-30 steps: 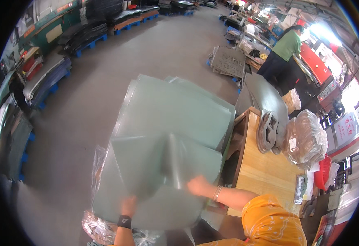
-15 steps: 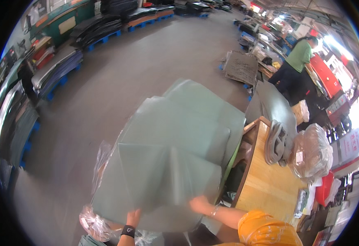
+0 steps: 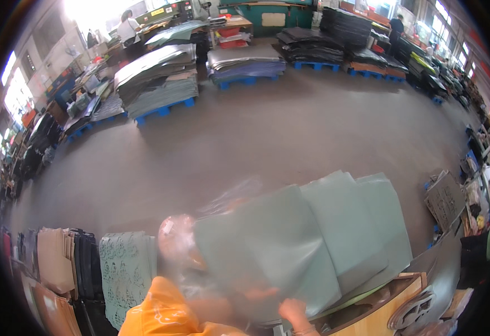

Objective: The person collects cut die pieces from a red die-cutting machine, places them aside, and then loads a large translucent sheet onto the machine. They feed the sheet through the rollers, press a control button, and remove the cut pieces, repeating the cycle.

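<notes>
Left hand (image 3: pixel 256 295) blurred behind clear plastic wrap (image 3: pixel 186 246), fingers' state cannot be told | stack of grey-green sheets (image 3: pixel 306 246) mid-lift over wooden counter (image 3: pixel 393 291) | right hand (image 3: pixel 294 311) under sheet edge, fingers apparently curled; next likely calls for steady two-handed support.

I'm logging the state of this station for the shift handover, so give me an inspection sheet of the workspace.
Surface: wooden table at lower right, mostly covered.
Job's things: stack of grey-green sheets, blurred.
Clutter: clear plastic wrap; perforated green sheets at left.
Hands: right hand at the stack's near edge; left hand blurred against the stack, grip unclear.
Cables: nothing seen.
Surroundings: concrete floor; sheet stacks on blue pallets; people far off.
</notes>
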`<move>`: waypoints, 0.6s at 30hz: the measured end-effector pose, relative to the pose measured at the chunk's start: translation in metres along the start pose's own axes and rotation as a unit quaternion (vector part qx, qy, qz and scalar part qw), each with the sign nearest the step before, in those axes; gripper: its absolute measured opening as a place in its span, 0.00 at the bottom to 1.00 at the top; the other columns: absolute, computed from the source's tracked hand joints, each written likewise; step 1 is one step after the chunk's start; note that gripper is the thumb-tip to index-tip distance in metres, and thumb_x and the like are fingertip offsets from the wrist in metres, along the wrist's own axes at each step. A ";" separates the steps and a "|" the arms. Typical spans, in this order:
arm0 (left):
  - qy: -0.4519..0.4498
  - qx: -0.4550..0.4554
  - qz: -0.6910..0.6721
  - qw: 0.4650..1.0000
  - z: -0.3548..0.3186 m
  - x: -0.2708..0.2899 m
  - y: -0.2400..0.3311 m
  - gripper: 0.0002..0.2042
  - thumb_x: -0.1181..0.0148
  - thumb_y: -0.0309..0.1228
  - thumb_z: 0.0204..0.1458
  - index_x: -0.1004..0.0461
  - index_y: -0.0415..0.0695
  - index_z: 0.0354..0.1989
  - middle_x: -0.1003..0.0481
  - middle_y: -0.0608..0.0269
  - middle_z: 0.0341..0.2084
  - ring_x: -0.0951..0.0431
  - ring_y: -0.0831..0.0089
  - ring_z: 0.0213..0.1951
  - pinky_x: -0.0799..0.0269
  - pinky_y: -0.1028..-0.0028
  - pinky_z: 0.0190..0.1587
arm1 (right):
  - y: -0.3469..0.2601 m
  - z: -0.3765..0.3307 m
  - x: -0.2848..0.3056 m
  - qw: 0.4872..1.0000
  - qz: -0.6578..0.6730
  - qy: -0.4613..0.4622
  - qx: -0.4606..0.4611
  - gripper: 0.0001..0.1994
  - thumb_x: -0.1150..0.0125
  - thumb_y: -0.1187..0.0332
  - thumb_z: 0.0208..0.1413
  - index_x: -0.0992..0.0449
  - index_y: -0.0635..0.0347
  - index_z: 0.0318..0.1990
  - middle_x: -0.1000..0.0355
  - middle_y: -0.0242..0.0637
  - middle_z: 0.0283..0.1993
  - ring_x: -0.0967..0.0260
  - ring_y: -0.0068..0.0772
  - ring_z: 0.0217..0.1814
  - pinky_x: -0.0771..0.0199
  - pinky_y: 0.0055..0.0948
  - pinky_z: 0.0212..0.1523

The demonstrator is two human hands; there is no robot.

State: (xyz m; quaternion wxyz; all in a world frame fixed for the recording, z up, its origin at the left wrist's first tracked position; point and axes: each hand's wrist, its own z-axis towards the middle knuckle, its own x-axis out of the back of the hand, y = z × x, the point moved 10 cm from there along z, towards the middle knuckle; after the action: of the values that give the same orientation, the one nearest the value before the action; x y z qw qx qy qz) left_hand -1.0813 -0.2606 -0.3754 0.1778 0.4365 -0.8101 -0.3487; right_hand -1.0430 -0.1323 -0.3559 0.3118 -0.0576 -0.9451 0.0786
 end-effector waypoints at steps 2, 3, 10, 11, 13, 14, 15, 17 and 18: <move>-0.053 0.113 -0.129 0.984 0.002 -0.074 0.001 0.32 0.46 0.57 0.52 0.30 0.39 0.53 0.27 0.50 0.47 0.27 0.59 0.51 0.33 0.62 0.52 | 0.008 -0.005 0.002 0.999 -0.045 -0.025 -0.016 0.15 0.52 0.63 0.52 0.19 0.55 0.38 0.23 0.45 0.43 0.26 0.46 0.49 0.28 0.40 0.48; 0.001 0.174 -0.054 0.983 0.007 -0.080 -0.005 0.31 0.49 0.56 0.54 0.30 0.40 0.54 0.26 0.51 0.47 0.27 0.59 0.50 0.33 0.62 0.52 | 0.008 -0.007 0.001 0.997 -0.066 -0.038 -0.011 0.15 0.52 0.63 0.52 0.19 0.55 0.39 0.23 0.45 0.44 0.26 0.46 0.49 0.28 0.40 0.48; -0.094 -0.042 0.387 0.916 0.035 -0.063 0.011 0.28 0.47 0.53 0.53 0.25 0.35 0.43 0.22 0.49 0.32 0.21 0.62 0.37 0.26 0.61 0.38 | 0.015 -0.028 -0.013 0.957 0.262 0.023 0.123 0.15 0.47 0.58 0.54 0.22 0.61 0.34 0.24 0.47 0.40 0.27 0.50 0.45 0.30 0.41 0.46; -0.070 0.009 0.308 0.949 0.035 -0.046 0.005 0.27 0.48 0.52 0.53 0.24 0.35 0.40 0.22 0.50 0.30 0.20 0.63 0.36 0.26 0.62 0.37 | 0.044 -0.027 -0.006 0.937 0.325 0.108 0.072 0.17 0.44 0.56 0.52 0.23 0.63 0.37 0.25 0.48 0.41 0.29 0.49 0.46 0.31 0.39 0.48; -0.038 0.045 0.199 0.978 0.026 -0.030 0.005 0.27 0.50 0.52 0.54 0.22 0.34 0.34 0.21 0.51 0.25 0.20 0.62 0.34 0.25 0.63 0.36 | 0.117 -0.038 0.010 0.860 0.388 0.329 -0.032 0.20 0.40 0.58 0.51 0.27 0.66 0.44 0.29 0.51 0.47 0.33 0.51 0.51 0.34 0.41 0.51; -0.030 0.031 0.174 0.984 0.020 -0.029 0.012 0.27 0.51 0.52 0.55 0.22 0.34 0.32 0.22 0.51 0.23 0.20 0.62 0.32 0.25 0.63 0.36 | 0.152 -0.052 0.010 0.836 0.301 0.436 -0.142 0.19 0.39 0.59 0.51 0.30 0.66 0.42 0.31 0.53 0.47 0.33 0.52 0.47 0.35 0.45 0.51; -0.035 0.022 0.157 0.987 0.014 -0.030 0.017 0.28 0.51 0.52 0.55 0.21 0.34 0.30 0.22 0.51 0.21 0.20 0.61 0.30 0.25 0.63 0.37 | 0.188 -0.046 -0.017 0.801 0.365 0.392 -0.268 0.25 0.37 0.55 0.50 0.31 0.65 0.48 0.33 0.55 0.50 0.35 0.53 0.51 0.36 0.47 0.54; -0.020 -0.005 0.157 0.987 0.003 -0.027 0.029 0.29 0.53 0.54 0.55 0.22 0.35 0.34 0.22 0.51 0.23 0.20 0.62 0.29 0.26 0.63 0.38 | 0.209 -0.037 -0.064 0.759 0.444 0.318 -0.353 0.33 0.36 0.50 0.48 0.35 0.66 0.55 0.33 0.57 0.51 0.37 0.53 0.55 0.38 0.46 0.57; -0.025 -0.023 0.169 0.985 -0.001 -0.027 0.034 0.29 0.53 0.54 0.55 0.22 0.35 0.36 0.22 0.51 0.24 0.19 0.62 0.29 0.26 0.63 0.38 | 0.197 -0.023 -0.098 0.662 0.635 0.241 -0.317 0.38 0.37 0.46 0.48 0.39 0.69 0.58 0.35 0.59 0.53 0.36 0.53 0.54 0.36 0.45 0.55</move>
State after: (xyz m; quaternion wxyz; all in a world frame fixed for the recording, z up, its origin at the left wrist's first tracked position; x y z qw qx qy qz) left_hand -1.0857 -0.2258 -0.3494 0.2235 0.2802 -0.8681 -0.3433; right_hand -0.9397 0.0485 -0.4311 0.3663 -0.7558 -0.5390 -0.0638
